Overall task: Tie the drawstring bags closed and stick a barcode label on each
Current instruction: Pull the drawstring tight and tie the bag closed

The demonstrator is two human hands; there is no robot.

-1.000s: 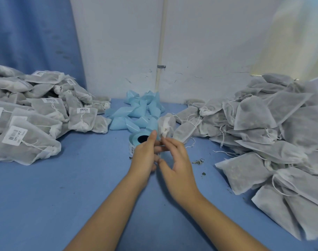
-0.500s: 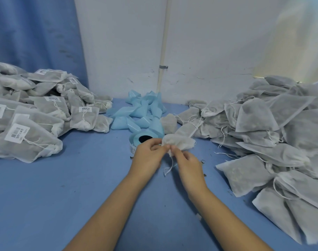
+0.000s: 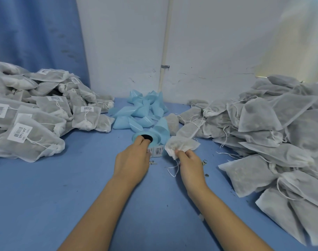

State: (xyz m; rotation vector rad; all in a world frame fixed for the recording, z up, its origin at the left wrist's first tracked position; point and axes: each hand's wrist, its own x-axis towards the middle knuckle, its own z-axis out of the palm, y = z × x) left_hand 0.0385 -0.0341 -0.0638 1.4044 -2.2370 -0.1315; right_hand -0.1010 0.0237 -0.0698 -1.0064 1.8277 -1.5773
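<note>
A small white mesh drawstring bag [image 3: 183, 144] lies on the blue table, its gathered neck pinched by my right hand [image 3: 190, 164]. Its loose drawstring [image 3: 172, 171] trails down beside that hand. The blue label roll [image 3: 155, 136] sits just left of the bag, with a white barcode label [image 3: 158, 151] showing on its front. My left hand [image 3: 133, 161] reaches over the roll's front, fingers curled, fingertips pinching a label that they partly hide.
A heap of tied, labelled bags [image 3: 37, 115] fills the left side. Unlabelled bags [image 3: 272, 134] are heaped on the right. Crumpled blue backing strip [image 3: 142, 111] lies behind the roll against the wall. Small crumbs [image 3: 206, 175] dot the table [image 3: 64, 196].
My left hand has let go of the bag's neck and moved left onto the label roll. My right hand now holds the bag alone, lowered onto the table.
</note>
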